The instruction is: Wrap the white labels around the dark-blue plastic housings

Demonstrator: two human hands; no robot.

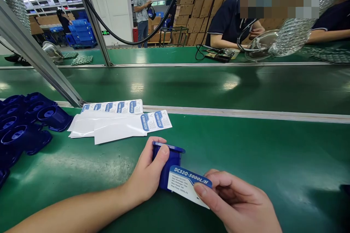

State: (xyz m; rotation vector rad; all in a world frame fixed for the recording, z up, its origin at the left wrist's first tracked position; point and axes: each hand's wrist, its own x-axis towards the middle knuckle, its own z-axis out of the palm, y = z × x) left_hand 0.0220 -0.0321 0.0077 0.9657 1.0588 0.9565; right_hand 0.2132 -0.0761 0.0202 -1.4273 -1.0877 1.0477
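- the step in hand looks like putting a flat white sticker label with a blue printed heading [177,185] onto a dark blue plastic cup-shaped housing with a flanged rim [173,158].
- the housing is in front of the person, over the green, glossy work surface [246,145]; whether it rests there or is lifted, i cannot tell.
- the label's left end overlaps the housing's near side and its right end sticks out past it; how much is stuck down is unclear.
- as i judge it, the next move calls for squaring the label to the rim, then pressing it flat from the left end without creases.
- the left hand [149,174] reaches in from the lower left, forearm slanting up, fingers closed around the housing's left side with the thumb near the rim.
- the right hand [240,198] comes from the lower right, thumb in front and index finger behind, nearly together on the label's right end; the other fingers curl in.
- beyond the left hand lie overlapping white paper label strips [117,131], with more dark blue plastic housings [56,116] further left.
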